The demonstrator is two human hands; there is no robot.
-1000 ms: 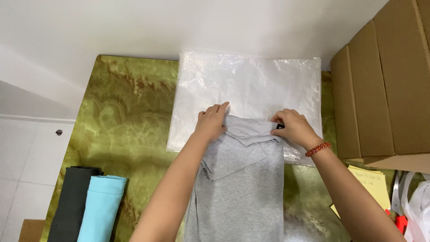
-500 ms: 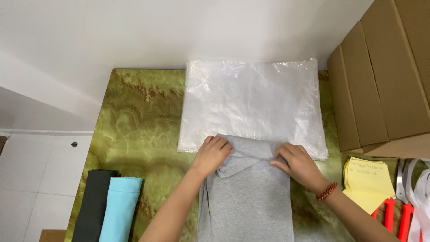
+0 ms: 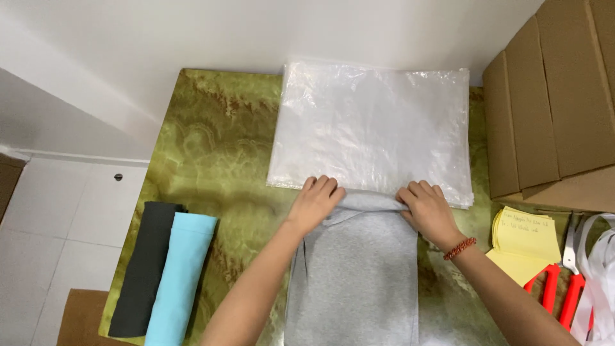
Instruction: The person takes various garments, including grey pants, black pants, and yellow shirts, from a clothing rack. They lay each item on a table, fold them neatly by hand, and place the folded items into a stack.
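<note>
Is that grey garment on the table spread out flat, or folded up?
Folded. The grey garment lies as a narrow rectangle with straight side edges, its top edge doubled over where the left hand and right hand press it.

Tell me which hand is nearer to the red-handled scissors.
Right. The right hand grips the top edge of the grey garment, on the side of the red-handled scissors. The left hand holds the garment's far corner, farther from them.

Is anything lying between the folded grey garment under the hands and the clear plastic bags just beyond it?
Nothing visible does. The grey garment, gripped at its top edge by the left hand and right hand, already meets the near edge of the plastic bags.
</note>
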